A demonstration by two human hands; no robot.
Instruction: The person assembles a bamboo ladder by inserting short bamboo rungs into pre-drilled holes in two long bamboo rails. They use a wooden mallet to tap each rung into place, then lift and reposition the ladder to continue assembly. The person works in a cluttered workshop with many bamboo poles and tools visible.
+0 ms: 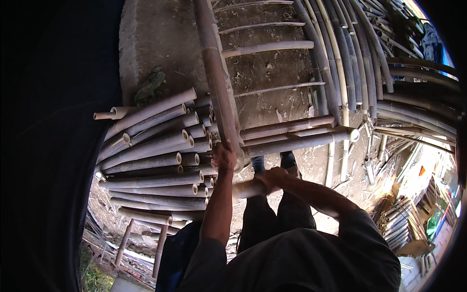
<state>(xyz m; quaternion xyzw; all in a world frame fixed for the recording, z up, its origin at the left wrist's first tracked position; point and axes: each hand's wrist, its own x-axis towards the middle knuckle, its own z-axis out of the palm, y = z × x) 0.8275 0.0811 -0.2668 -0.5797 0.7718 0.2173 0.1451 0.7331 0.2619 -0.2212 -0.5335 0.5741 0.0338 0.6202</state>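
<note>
A thick brown bamboo pole (214,73) runs from the top edge down toward me. It forms the left side of a ladder-like bamboo frame, with several thin rungs (270,48) reaching across to another pole (316,58) on the right. Near the pole's close end, my left hand (224,156) is closed round it. My right hand (273,179) grips a short, pale, cylindrical piece (249,189), smeared by motion; whether it is wood or bamboo I cannot tell. This piece sits just below the pole's end, apart from it. Thicker bamboo crosspieces (296,143) span the frame's near end.
Left of the frame lies a stack of cut bamboo lengths (155,141), their open ends facing right. Long bamboo poles (350,63) lie along the right, with more bundles (394,224) at lower right. Dirt ground (265,73) with shavings shows between the rungs.
</note>
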